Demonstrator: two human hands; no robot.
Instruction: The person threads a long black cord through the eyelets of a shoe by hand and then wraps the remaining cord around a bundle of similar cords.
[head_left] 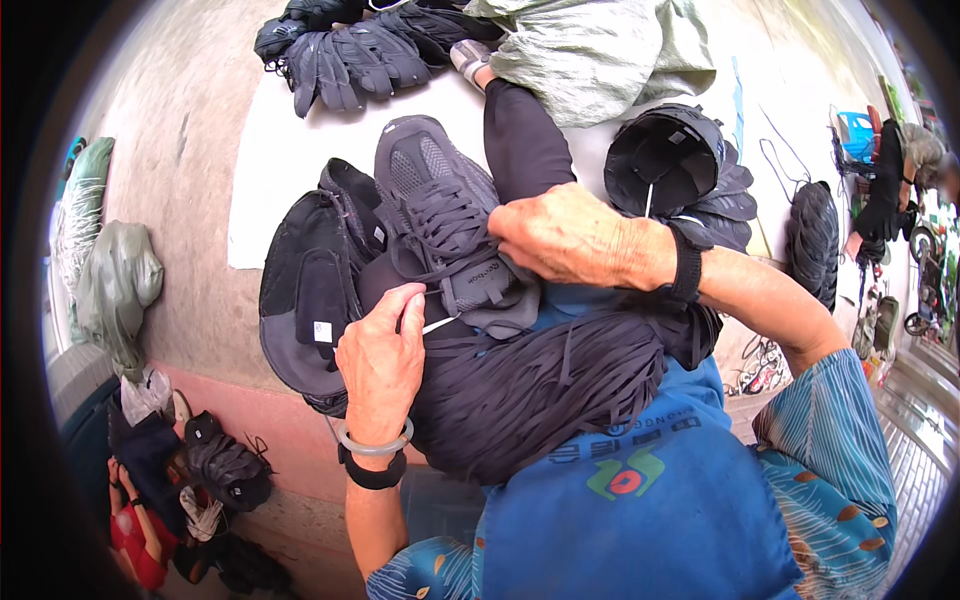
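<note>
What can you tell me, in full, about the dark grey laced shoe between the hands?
The dark grey laced shoe has a mesh-like toe area, overlaid panels and a tongue with a printed tab at the near end. Matching laces criss-cross its front. It lies face up just beyond a bundle of dark laces, toe pointing away and slightly left. The right hand touches its right edge; the left hand is at its lower left, beside a thin white strip. Its underside is hidden.

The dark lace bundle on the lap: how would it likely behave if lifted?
The dark lace bundle would probably flop and sag, since its thin, flat strands drape limply. Some strands might slip free or trail, as several stray loosely from the mass. It seems unlikely to roll, lying spread in a soft heap.
</note>
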